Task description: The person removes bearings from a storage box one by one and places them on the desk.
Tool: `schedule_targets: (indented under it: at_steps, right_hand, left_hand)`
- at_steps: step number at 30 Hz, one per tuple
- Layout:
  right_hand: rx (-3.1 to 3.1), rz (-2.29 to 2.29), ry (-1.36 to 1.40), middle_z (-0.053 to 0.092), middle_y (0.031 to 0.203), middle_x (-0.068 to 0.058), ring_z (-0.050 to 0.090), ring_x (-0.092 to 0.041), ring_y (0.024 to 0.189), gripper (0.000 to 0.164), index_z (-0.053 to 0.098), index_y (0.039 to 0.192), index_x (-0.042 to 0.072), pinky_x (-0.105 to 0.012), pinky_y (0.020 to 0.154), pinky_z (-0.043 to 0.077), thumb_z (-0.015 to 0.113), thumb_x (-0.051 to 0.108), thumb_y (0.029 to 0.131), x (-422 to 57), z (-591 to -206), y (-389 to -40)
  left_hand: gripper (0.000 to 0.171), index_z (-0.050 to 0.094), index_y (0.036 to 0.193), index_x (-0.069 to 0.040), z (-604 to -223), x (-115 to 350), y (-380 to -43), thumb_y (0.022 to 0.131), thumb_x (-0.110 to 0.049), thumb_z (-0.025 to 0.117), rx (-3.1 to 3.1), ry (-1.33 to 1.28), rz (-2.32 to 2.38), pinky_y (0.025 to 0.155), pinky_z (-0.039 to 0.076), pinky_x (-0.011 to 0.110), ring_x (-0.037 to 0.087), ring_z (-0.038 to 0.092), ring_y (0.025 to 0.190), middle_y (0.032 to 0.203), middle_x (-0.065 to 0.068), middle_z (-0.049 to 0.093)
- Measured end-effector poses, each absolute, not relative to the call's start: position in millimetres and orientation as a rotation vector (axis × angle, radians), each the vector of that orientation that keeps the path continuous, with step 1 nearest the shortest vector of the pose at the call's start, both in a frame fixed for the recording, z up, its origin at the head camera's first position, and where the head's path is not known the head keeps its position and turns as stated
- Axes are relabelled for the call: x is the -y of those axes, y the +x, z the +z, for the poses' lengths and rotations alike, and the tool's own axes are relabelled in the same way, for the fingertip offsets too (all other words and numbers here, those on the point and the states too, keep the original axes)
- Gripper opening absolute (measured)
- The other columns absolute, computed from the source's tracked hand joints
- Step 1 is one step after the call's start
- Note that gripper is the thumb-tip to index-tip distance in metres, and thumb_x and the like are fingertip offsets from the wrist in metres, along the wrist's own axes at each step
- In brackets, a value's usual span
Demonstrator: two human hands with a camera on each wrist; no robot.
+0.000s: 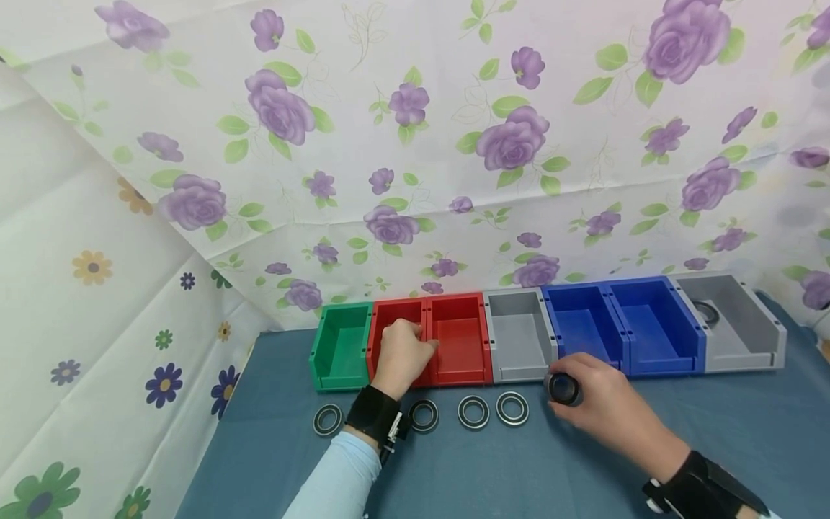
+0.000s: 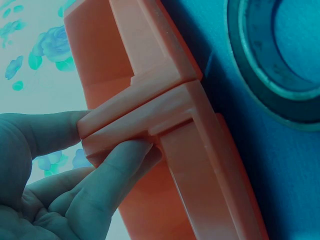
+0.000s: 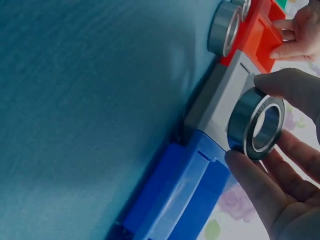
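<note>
My right hand (image 1: 603, 400) holds a ring-shaped ball bearing (image 3: 242, 124) between thumb and fingers, raised near the front of the middle grey bin (image 1: 521, 339) and the adjoining blue bin (image 1: 586, 324). My left hand (image 1: 400, 353) reaches over the red bins (image 1: 459, 339). In the left wrist view its thumb and a finger pinch the two side walls where the red bins meet. Several more bearings (image 1: 473, 427) lie flat on the cloth in front of the bins, one of them close by the left wrist.
A green bin (image 1: 341, 346) ends the row at the left. At the right stand a second blue bin (image 1: 658, 324) and a grey bin (image 1: 742, 331) with a bearing (image 1: 712, 314) inside. A flowered sheet (image 1: 402, 180) hangs behind the blue-grey tablecloth (image 1: 493, 476).
</note>
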State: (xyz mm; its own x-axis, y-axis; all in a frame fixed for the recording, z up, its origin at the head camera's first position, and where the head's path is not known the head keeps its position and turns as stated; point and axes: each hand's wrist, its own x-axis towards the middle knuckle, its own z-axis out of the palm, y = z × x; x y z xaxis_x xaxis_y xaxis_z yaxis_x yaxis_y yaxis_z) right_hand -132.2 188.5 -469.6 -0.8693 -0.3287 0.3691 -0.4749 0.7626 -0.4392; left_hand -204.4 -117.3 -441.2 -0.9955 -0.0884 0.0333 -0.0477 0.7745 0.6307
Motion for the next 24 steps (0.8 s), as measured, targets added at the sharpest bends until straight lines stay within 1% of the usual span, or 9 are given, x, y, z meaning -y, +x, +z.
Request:
schedule_targets:
  at_steps: [2, 4, 13, 20, 24]
  right_hand:
    - [2.745, 0.779, 0.623, 0.057, 0.102, 0.005, 0.057, -0.013, 0.091, 0.051, 0.063, 0.105, 0.017, -0.032, 0.073, 0.050, 0.084, 0.027, 0.060, -187, -472, -132]
    - [2.793, 0.779, 0.621, 0.057, 0.100, 0.004, 0.057, -0.013, 0.089, 0.051, 0.063, 0.105, 0.016, -0.032, 0.073, 0.051, 0.084, 0.027, 0.060, -186, -473, -133]
    - [2.903, 0.754, 0.597, 0.057, 0.100, 0.003, 0.056, -0.014, 0.089, 0.051, 0.064, 0.104, 0.016, -0.036, 0.075, 0.051, 0.085, 0.028, 0.059, -181, -478, -132]
    - [2.966, 0.740, 0.597, 0.057, 0.099, 0.005, 0.056, -0.012, 0.089, 0.049, 0.064, 0.103, 0.017, -0.036, 0.076, 0.050, 0.084, 0.031, 0.061, -180, -483, -131]
    - [2.977, 0.726, 0.614, 0.057, 0.099, 0.006, 0.055, -0.011, 0.089, 0.049, 0.064, 0.104, 0.017, -0.033, 0.075, 0.050, 0.083, 0.032, 0.061, -179, -485, -131]
  left_hand:
    - [0.035, 0.070, 0.106, -0.008, -441, 117, -204, 0.078, -0.028, 0.074, 2.902, 0.110, -1.034, 0.055, 0.048, 0.021, 0.010, 0.060, 0.066, 0.088, 0.005, 0.067]
    - [0.035, 0.069, 0.107, -0.009, -441, 117, -204, 0.078, -0.029, 0.074, 2.906, 0.113, -1.031, 0.056, 0.049, 0.021, 0.010, 0.060, 0.066, 0.087, 0.004, 0.067]
    - [0.040, 0.067, 0.112, -0.008, -439, 117, -204, 0.078, -0.028, 0.074, 2.904, 0.123, -1.020, 0.062, 0.051, 0.024, 0.016, 0.062, 0.080, 0.103, 0.008, 0.065]
    - [0.041, 0.067, 0.112, -0.008, -437, 116, -203, 0.078, -0.029, 0.074, 2.911, 0.133, -1.032, 0.060, 0.050, 0.022, 0.013, 0.062, 0.074, 0.098, 0.007, 0.066]
    - [0.041, 0.067, 0.112, -0.009, -438, 116, -202, 0.078, -0.029, 0.074, 2.919, 0.151, -1.024, 0.059, 0.050, 0.022, 0.014, 0.062, 0.076, 0.102, 0.007, 0.065]
